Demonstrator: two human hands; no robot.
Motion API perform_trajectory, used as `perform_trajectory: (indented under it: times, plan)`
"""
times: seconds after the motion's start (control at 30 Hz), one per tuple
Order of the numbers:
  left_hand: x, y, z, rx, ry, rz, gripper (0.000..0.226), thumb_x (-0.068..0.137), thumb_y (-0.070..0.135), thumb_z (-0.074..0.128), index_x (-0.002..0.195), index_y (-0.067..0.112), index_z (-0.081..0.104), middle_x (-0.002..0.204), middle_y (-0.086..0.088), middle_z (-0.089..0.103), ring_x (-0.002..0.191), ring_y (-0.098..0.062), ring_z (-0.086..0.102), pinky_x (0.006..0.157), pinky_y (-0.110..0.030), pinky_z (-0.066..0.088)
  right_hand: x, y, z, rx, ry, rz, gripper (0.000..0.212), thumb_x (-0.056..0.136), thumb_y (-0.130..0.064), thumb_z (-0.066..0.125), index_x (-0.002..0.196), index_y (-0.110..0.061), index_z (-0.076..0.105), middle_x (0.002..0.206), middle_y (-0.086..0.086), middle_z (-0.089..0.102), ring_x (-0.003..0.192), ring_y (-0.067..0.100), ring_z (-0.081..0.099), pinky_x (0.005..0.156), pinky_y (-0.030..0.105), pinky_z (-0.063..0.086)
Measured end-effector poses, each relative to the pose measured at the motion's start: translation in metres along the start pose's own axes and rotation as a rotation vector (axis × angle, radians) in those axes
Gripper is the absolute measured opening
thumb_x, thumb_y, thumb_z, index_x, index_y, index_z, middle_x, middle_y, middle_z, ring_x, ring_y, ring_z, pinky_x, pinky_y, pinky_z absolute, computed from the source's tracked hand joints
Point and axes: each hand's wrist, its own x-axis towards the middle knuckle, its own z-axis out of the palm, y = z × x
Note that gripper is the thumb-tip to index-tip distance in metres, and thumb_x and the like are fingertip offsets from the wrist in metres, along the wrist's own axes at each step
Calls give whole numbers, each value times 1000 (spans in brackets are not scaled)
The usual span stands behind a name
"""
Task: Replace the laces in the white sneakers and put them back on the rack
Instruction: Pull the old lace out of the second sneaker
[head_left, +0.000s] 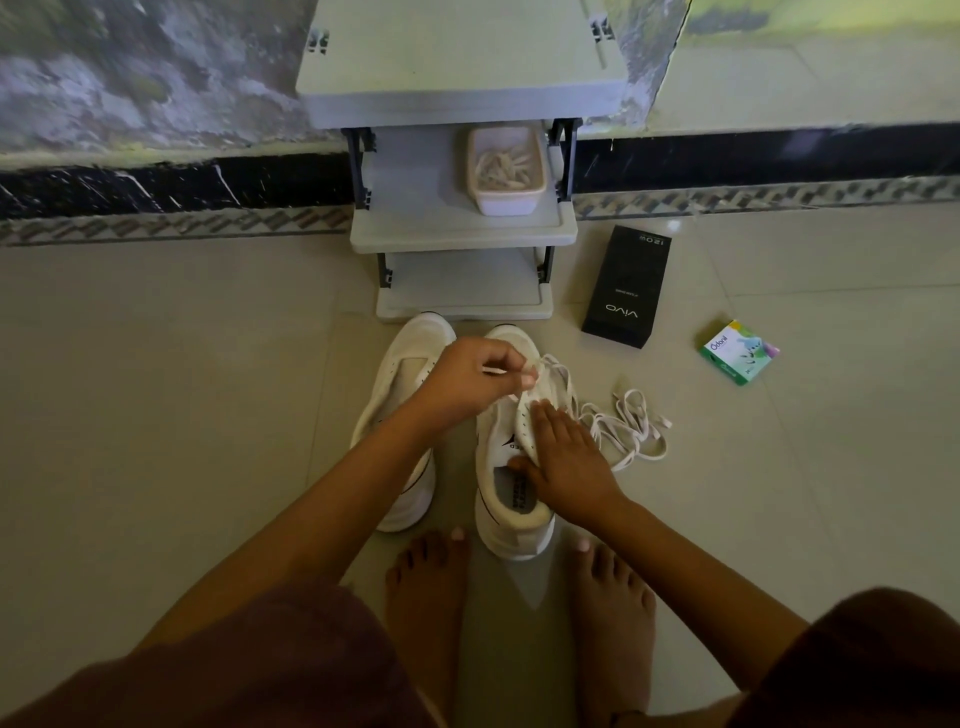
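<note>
Head view, white tub (506, 203) of laces (503, 167) on rack (415, 208)

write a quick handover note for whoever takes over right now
Left hand pinches a lace over the right sneaker's toe end. Right hand presses flat on that sneaker's tongue.
Both sneakers stand on the floor before the rack; the lace trails onto the floor at the right. A tub of laces sits on the rack's middle shelf.
Done: left sneaker shows no lace. Cannot tell whether the held lace is going in or coming out.
Left: lace both, return them to the rack.
</note>
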Motion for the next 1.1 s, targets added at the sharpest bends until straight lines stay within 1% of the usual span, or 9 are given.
perform_trajectory:
  times: [0.13, 0.23, 0.4, 0.6, 0.67, 0.8, 0.9, 1.0, 1.1]
  plan:
    - [-1, -9, 5, 173, 65, 29, 28, 78, 18, 74, 105, 8, 69, 115, -4, 62, 109, -16, 56, 93, -29, 43, 1, -4, 0, 5, -1, -1, 74, 96, -53, 30, 150, -13, 0, 158, 9, 2, 146, 24, 5, 117, 36, 4]
    - [4, -21, 9, 566, -148, -82, 63, 77, 27, 74, 134, 18, 49, 137, -7, 44, 124, -22, 44, 101, -32, 37, 2, -4, 0, 11, 15, -8, 74, 96, -53, 32, 150, -12, 4, 158, 10, 6, 145, 23, 8, 116, 35, 6]
    - [5, -34, 12, 715, -65, -129, 32, 83, 24, 64, 115, 23, 65, 124, -4, 54, 110, -20, 53, 88, -31, 44, 1, -4, 0, -2, 27, -15, 75, 95, -54, 33, 150, -11, 6, 158, 10, 9, 145, 23, 10, 116, 34, 8]
    - [9, -30, 25, 1025, 30, -100, 23, 92, 20, 53, 111, 16, 65, 119, -6, 52, 103, -23, 56, 79, -33, 48, 2, -6, -1, -10, 25, -2, 75, 95, -55, 32, 150, -12, 5, 158, 10, 7, 145, 23, 9, 117, 35, 7]
    - [9, -29, 19, 829, -25, -67, 17, 89, 21, 59, 103, 14, 68, 118, -6, 53, 105, -21, 53, 84, -33, 47, 1, -6, -1, -24, 17, -7, 74, 95, -54, 32, 150, -12, 5, 158, 10, 7, 145, 24, 9, 116, 35, 6]
    - [3, 6, 11, -53, -9, -1, 9, 83, 16, 69, 80, 25, 69, 92, 6, 67, 88, -6, 60, 83, -25, 48, 1, -6, -1, -43, 6, -27, 73, 97, -52, 29, 150, -11, 1, 158, 11, 4, 145, 24, 7, 117, 36, 6]
    - [14, 11, -1, 176, 161, 38, 37, 83, 14, 69, 119, 20, 62, 121, -1, 60, 103, -14, 59, 88, -29, 47, 1, -4, -5, -45, 0, -28, 75, 96, -53, 31, 150, -12, 1, 158, 10, 3, 145, 24, 7, 117, 36, 6]
    - [11, -9, -20, 427, -42, -137, 73, 82, 17, 71, 145, 17, 33, 148, -6, 38, 131, -23, 41, 105, -32, 34, 1, -3, -12, 8, -44, -43, 79, 93, -56, 38, 150, -13, 3, 158, 9, 7, 144, 26, 14, 115, 37, 15]
    - [1, -29, -25, 396, -259, -249, 79, 79, 24, 74, 145, 19, 32, 150, -3, 34, 135, -21, 34, 103, -27, 31, 6, -1, -24, 182, -15, -9, 76, 93, -50, 46, 150, -15, 9, 148, 13, 35, 125, 28, 46, 98, 36, 41]
